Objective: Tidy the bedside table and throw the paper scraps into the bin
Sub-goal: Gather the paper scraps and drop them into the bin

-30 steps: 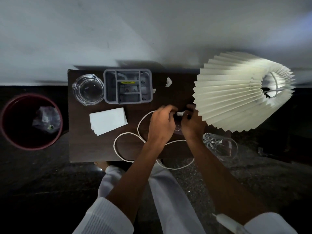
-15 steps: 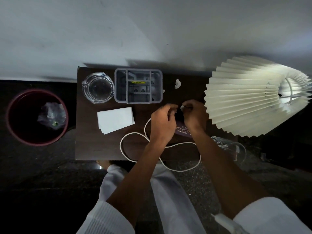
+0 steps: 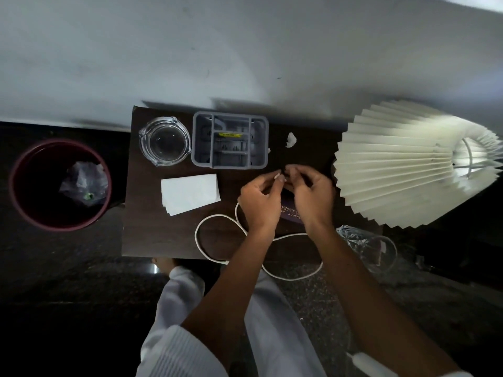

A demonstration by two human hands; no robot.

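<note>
Dark wood table sits against a white wall, with the bin on the floor just left of it. Bin is dark red and holds a crumpled clear bag.

Both hands meet over the table's centre-right, fingertips nearly touching. Left hand and right hand are pinched narrow; something small and pale shows at the fingertips, too small to identify, so cannot tell what they grip.

One paper scrap lies loose on the table, behind the hands and right of the grey organiser. Glass ashtray sits left of the organiser. White paper stack lies in front of both.

White cable loops under the wrists and off the front edge. Dark case with printed text is partly hidden under the hands. Pleated lampshade overhangs the right end. Cut glass lies on its side at the front-right corner.
</note>
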